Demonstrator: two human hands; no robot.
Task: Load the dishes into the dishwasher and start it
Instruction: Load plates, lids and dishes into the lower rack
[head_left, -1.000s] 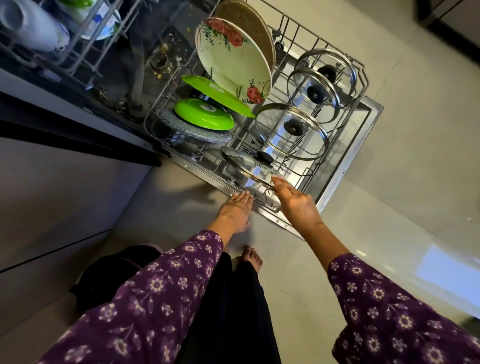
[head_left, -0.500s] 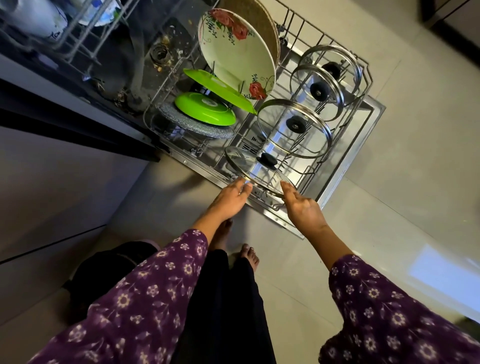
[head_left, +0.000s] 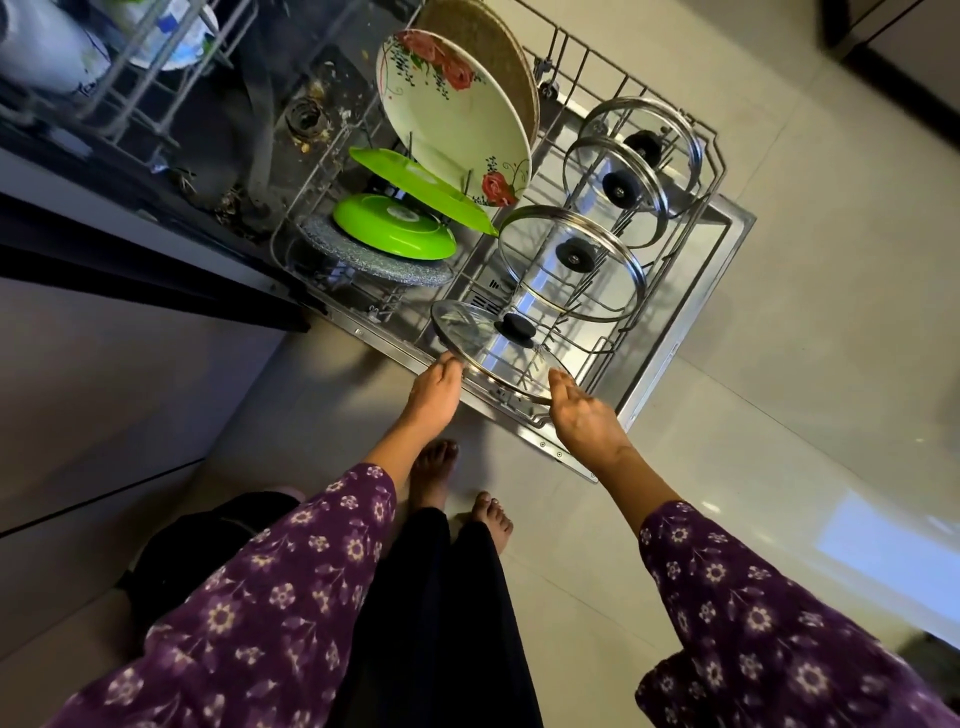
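Two hands are meeting a tilted glass lid (head_left: 470, 335) at centre frame: left hand (head_left: 434, 395) and right hand (head_left: 584, 415) are pressing nearly straight fingers against its opposite edges.

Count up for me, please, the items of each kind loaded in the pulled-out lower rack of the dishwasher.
Glass lids: 4
Green plates: 2
Floral plate: 1
Tan plate: 1
Grey speckled plate: 1
Total: 9
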